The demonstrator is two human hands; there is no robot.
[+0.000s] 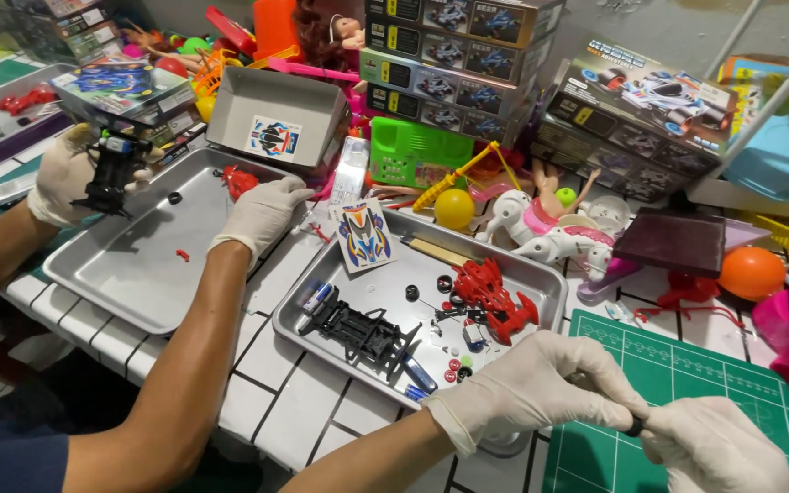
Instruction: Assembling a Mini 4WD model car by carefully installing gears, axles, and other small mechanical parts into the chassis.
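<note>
left hand [527, 388]: gloved, near right, fingers pressed together pinching a small black ring [634, 425] where it meets the other hand
right hand [710, 447]: gloved too, bottom right corner, fingertips closed on the same ring from the right side
ring: tiny, held between both hands just above the near left edge of the green cutting mat [687, 383]; can't tell which way it faces
black chassis [362, 330]: lying flat in the metal tray [550, 283] right beside the left hand, long axis running far-left to near-right, batteries at both ends
red car body [495, 294]: same tray, right of the chassis, lying skewed
sticker sheet [363, 236]: blue and orange, propped on the tray's far left corner
co-worker's hands: one gloved hand [262, 212] resting on the rim of a second tray [130, 265] at left, the other [64, 173] gripping a black chassis [113, 173]
boxes: stack of dark model car boxes [454, 46] far centre, a bigger tilted one [641, 100] far right, an open grey box [276, 114] with a square sticker far left
counter [285, 402]: white tiles
</note>
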